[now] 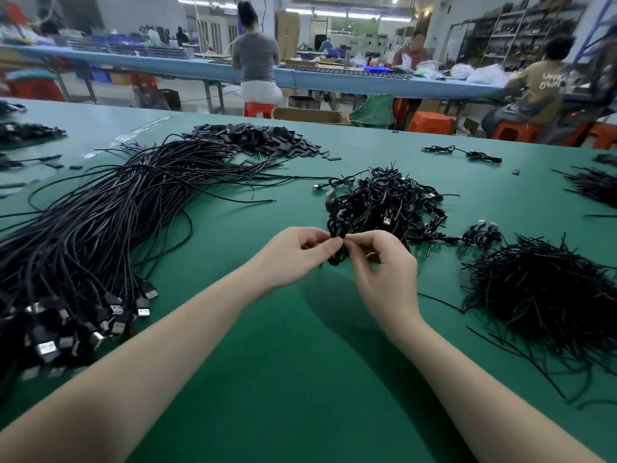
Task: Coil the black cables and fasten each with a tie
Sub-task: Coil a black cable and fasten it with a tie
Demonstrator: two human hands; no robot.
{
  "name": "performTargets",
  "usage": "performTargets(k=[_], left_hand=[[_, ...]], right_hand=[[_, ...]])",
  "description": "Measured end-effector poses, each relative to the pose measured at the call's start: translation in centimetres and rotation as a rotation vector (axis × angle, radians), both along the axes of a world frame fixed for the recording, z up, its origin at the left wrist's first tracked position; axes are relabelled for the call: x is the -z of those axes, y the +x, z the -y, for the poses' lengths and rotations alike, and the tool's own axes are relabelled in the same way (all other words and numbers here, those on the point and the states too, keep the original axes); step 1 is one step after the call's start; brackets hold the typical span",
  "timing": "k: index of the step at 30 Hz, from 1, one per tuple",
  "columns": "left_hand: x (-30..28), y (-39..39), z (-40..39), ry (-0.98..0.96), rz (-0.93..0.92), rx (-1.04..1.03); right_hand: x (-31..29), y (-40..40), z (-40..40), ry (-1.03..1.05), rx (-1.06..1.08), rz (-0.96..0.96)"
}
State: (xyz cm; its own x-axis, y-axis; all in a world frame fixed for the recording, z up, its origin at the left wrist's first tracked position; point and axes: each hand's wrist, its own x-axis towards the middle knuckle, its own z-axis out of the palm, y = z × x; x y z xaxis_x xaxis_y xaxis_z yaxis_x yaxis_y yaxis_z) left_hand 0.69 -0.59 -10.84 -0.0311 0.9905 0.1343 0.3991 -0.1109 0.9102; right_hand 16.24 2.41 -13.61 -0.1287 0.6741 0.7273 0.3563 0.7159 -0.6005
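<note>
Pinching one coiled cable (337, 228) between our left hand (293, 259) and right hand (384, 265), fingers curled tight, mid-worktop (283, 379); finished coils (390, 202) heaped just behind.

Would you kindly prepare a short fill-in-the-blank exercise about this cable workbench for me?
1. Both hands, the left hand and the right hand, pinch one small coiled ____ between them.
2. The table surface is ____ in colour.
3. The long uncoiled cables lie on the person's ____ side.
4. The loose pile of ties lies on the person's ____ side.

Missing words: cable; green; left; right
</note>
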Motion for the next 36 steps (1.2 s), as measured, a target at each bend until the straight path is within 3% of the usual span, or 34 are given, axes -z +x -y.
performTargets(k=[3,7,10,13,15,17,18,21,23,25,27,29,32,36], left_hand=[[0.1,0.1,-0.2,0.030,0.037,-0.017],[-0.2,0.5,0.0,-0.101,0.137,0.022],[-0.6,0.4,0.0,-0.450,0.371,0.071],[-1.1,-1.1,0.5,-0.708,0.379,0.113],[-1.4,-2.1,0.4,-0.669,0.295,0.063],[-1.8,-2.6,-0.5,-0.486,0.208,-0.099],[-2.2,-2.7,-1.3,-0.369,0.151,-0.185],[-4.3,-1.9,-5.2,-0.033,-0.214,-0.275],[-6.4,-0.5,-8.5,0.111,-0.358,-0.257],[-8.1,1.2,-11.8,0.134,-0.453,-0.243],[-8.9,2.9,-14.1,0.108,-0.711,-0.170],[-8.6,4.2,-15.3,0.113,-0.934,0.074],[-6.3,5.2,-14.7,-0.009,-1.087,0.449],[-2.6,5.4,-13.3,0.100,-1.423,0.448]], right_hand=[[0.2,0.0,0.1,0.089,0.023,0.035],[0.3,0.6,-0.3,0.344,0.073,0.155],[0.0,0.7,-0.4,0.522,0.049,0.272],[0.4,0.3,0.1,0.545,0.014,0.334],[0.8,-0.2,0.6,0.248,-0.066,0.293],[1.5,-0.8,0.7,-0.133,-0.152,0.352],[1.8,-1.0,0.6,-0.226,-0.182,0.409],[2.1,-1.2,0.2,-0.173,-0.236,0.522],[1.9,-1.1,0.3,-0.186,-0.250,0.533],[2.0,-1.0,0.3,-0.181,-0.267,0.547],[1.9,-0.9,0.2,-0.172,-0.280,0.546],[1.9,-1.0,0.0,-0.177,-0.285,0.545],[2.1,-1.1,0.0,-0.185,-0.288,0.563],[2.0,-1.3,-0.1,-0.191,-0.283,0.581]])
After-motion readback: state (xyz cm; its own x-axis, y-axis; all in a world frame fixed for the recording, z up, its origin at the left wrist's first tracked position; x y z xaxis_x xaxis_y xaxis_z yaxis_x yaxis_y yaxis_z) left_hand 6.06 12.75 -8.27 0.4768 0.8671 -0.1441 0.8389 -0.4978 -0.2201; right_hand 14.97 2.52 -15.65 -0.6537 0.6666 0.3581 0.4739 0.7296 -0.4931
